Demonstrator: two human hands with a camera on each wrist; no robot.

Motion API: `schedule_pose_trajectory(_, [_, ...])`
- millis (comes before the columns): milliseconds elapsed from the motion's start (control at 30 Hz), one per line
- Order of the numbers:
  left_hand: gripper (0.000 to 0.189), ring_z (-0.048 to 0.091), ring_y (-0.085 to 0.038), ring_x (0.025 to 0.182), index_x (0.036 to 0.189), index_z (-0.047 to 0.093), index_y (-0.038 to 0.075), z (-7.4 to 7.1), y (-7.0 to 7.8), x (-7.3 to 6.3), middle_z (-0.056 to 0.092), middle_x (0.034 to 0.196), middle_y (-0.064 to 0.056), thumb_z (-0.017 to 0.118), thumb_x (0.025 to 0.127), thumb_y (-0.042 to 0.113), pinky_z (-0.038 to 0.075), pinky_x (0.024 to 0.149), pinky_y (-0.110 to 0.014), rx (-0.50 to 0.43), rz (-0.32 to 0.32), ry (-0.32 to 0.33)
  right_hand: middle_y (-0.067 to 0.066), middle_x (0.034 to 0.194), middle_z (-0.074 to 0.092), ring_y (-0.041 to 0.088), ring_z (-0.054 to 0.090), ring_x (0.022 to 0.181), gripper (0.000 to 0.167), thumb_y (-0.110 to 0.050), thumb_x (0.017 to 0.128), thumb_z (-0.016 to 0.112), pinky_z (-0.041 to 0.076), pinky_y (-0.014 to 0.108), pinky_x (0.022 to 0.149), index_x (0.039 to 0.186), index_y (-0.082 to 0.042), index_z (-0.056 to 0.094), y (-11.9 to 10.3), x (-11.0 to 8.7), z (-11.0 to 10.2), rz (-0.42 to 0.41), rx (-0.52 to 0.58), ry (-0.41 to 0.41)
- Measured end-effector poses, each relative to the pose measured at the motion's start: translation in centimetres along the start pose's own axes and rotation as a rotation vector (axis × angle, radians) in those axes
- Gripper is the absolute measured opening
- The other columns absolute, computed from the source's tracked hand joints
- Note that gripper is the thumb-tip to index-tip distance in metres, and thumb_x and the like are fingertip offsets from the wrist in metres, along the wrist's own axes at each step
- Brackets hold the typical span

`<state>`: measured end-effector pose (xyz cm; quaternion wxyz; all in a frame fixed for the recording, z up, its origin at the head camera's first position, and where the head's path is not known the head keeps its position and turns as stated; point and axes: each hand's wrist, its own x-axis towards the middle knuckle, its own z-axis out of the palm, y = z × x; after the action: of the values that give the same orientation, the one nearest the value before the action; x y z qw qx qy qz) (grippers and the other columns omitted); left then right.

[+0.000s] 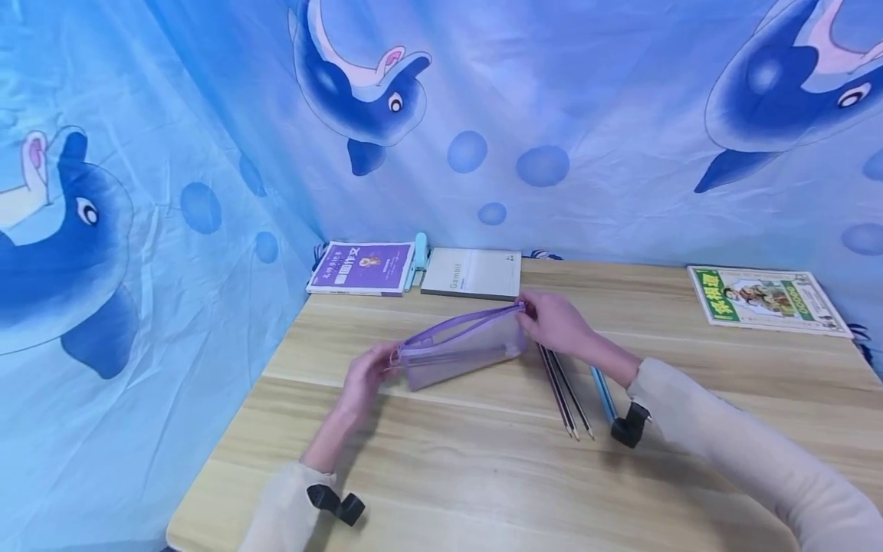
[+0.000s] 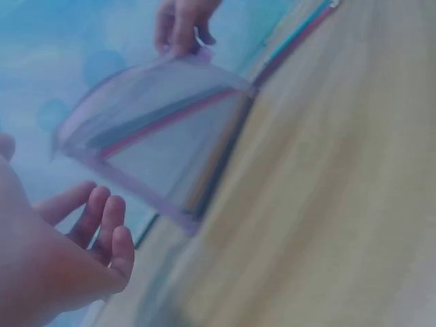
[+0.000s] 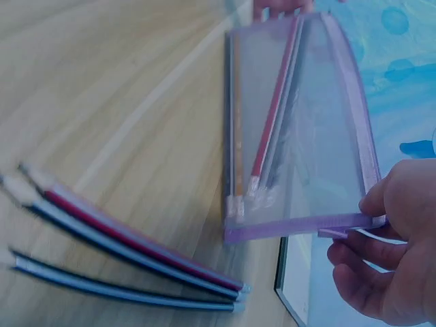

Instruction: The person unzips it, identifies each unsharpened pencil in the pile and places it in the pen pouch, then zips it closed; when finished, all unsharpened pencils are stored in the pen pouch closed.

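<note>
A see-through purple zip pencil case (image 1: 462,356) is held up over the table, its zipper parted along the top. My right hand (image 1: 555,322) pinches its right top corner between thumb and fingers (image 3: 368,266). At the opposite end, my left hand (image 1: 369,368) has its fingertips right by the zipper pull; in the left wrist view those fingers (image 2: 102,218) are loosely bent with nothing between them. Through the mesh show several pencils (image 3: 276,102), among them red, orange and dark ones. Dark pencils (image 1: 566,391) and blue pencils (image 1: 603,392) lie under my right forearm.
Along the back of the wooden table (image 1: 483,475) lie a purple book (image 1: 362,268), a light-blue object (image 1: 419,253) and a pale notebook (image 1: 472,274). A green-and-white magazine (image 1: 769,300) lies at the back right. Blue dolphin-print curtains (image 1: 552,100) hang behind.
</note>
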<state>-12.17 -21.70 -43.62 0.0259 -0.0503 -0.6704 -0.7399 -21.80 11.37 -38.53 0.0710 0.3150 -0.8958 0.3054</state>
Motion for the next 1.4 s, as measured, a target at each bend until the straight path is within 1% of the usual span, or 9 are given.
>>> schedule_pose_trajectory(67, [0.045,0.063,-0.02,0.105,0.128,0.05,-0.02,0.1,-0.6,-0.4,0.067,0.118,-0.017,0.043,0.101,0.015,0.048,0.103,-0.046,0.022,0.01,-0.021,0.003,0.076,0.064,0.015,0.058,0.063,0.012,-0.005,0.091,0.066,0.053,0.031,0.056,0.101,0.003,0.067,-0.2,0.0,0.0,-0.001,-0.003,-0.003])
schedule_pose_trajectory(200, [0.039,0.062,-0.022,0.108,0.128,0.053,-0.018,0.6,-1.2,-0.6,0.061,0.125,-0.028,0.056,0.095,0.003,0.05,0.104,-0.037,0.086,0.022,0.01,0.008,0.083,0.068,0.019,0.064,0.071,0.015,-0.003,0.09,0.067,0.059,0.034,0.063,0.104,0.005,0.067,-0.4,-0.1,0.0,0.0,0.023,-0.009])
schedule_pose_trajectory(367, [0.027,0.063,-0.019,0.098,0.115,0.062,-0.016,1.3,-1.4,-0.3,0.065,0.109,-0.015,0.064,0.092,-0.003,0.056,0.091,-0.025,0.103,0.016,0.101,0.013,0.092,0.07,0.027,0.067,0.083,0.021,-0.004,0.087,0.069,0.062,0.04,0.075,0.106,0.006,0.066,-0.6,-0.2,0.0,-0.011,0.043,-0.019])
schedule_pose_trajectory(467, [0.021,0.063,-0.017,0.094,0.109,0.065,-0.015,1.5,-1.6,-0.3,0.064,0.102,-0.007,0.066,0.091,-0.003,0.057,0.085,-0.023,0.086,0.015,0.132,0.015,0.1,0.069,0.032,0.066,0.09,0.032,-0.011,0.084,0.072,0.059,0.045,0.081,0.11,0.005,0.066,-1.4,-0.1,0.1,-0.08,-0.015,-0.004])
schedule_pose_trajectory(633, [0.021,0.063,-0.015,0.09,0.108,0.066,-0.016,1.5,-1.9,-0.4,0.065,0.099,-0.005,0.067,0.09,-0.004,0.057,0.081,-0.021,0.066,0.03,0.162,0.013,0.115,0.065,0.035,0.059,0.105,0.041,-0.022,0.082,0.076,0.05,0.053,0.091,0.117,-0.002,0.066,-4.6,1.0,1.3,-0.245,-0.144,0.01])
schedule_pose_trajectory(833, [0.016,0.065,-0.014,0.091,0.103,0.07,-0.012,1.6,-2.2,-0.3,0.068,0.1,-0.007,0.068,0.089,-0.006,0.057,0.082,-0.021,0.041,0.053,0.171,0.008,0.124,0.065,0.03,0.055,0.115,0.043,-0.025,0.087,0.075,0.046,0.051,0.1,0.124,-0.008,0.064,-10.3,3.4,4.0,-0.367,-0.185,-0.131])
schedule_pose_trajectory(933, [0.018,0.066,-0.013,0.094,0.105,0.072,-0.007,1.7,-2.3,-0.4,0.071,0.103,-0.009,0.066,0.088,-0.009,0.058,0.084,-0.023,0.06,0.073,0.163,0.006,0.123,0.066,0.027,0.056,0.114,0.046,-0.029,0.087,0.075,0.046,0.045,0.1,0.128,-0.011,0.063,-12.7,4.7,5.4,-0.398,-0.239,-0.194])
schedule_pose_trajectory(1133, [0.017,0.063,-0.009,0.084,0.09,0.073,-0.006,1.9,-2.6,-0.4,0.072,0.09,-0.007,0.061,0.083,-0.016,0.057,0.075,-0.019,0.139,0.07,0.193,-0.001,0.118,0.069,0.02,0.057,0.101,0.046,-0.033,0.087,0.077,0.043,0.034,0.089,0.127,-0.016,0.065,-15.2,6.5,7.4,-0.406,-0.354,-0.3])
schedule_pose_trajectory(1400, [0.019,0.065,-0.009,0.093,0.104,0.069,-0.014,1.9,-2.6,-0.6,0.073,0.101,-0.014,0.063,0.086,-0.013,0.057,0.084,-0.022,0.125,0.077,0.178,0.0,0.112,0.071,0.02,0.057,0.099,0.039,-0.025,0.088,0.077,0.046,0.037,0.088,0.124,-0.011,0.068,-15.0,6.9,6.1,-0.443,-0.214,-0.303])
